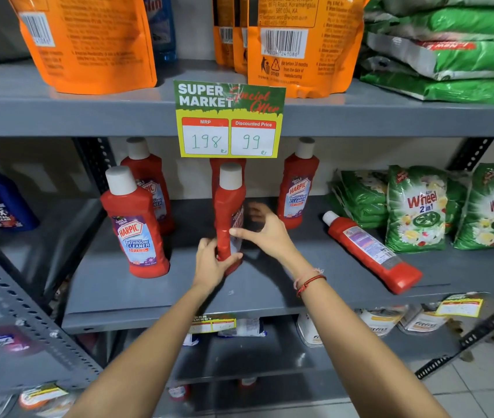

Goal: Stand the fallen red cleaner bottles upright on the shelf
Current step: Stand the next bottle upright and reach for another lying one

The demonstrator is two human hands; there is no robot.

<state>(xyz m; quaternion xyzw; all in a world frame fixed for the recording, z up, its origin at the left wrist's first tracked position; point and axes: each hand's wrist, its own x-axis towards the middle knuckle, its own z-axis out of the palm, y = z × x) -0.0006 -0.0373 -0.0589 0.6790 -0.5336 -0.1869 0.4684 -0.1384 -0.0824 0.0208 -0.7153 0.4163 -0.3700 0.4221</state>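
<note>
Both your hands (209, 260) clasp the upright bottle (229, 212); the fallen bottle (369, 251) lies right of it, cap rearward, nearer your right hand (265, 230)

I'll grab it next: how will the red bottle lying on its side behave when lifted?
The fallen bottle looks like rigid plastic, so it is probably stiff. Its glossy, flattened body may be slippery and is unlikely to roll. Stood upright, it is tall and narrow, so it may tip.
</note>
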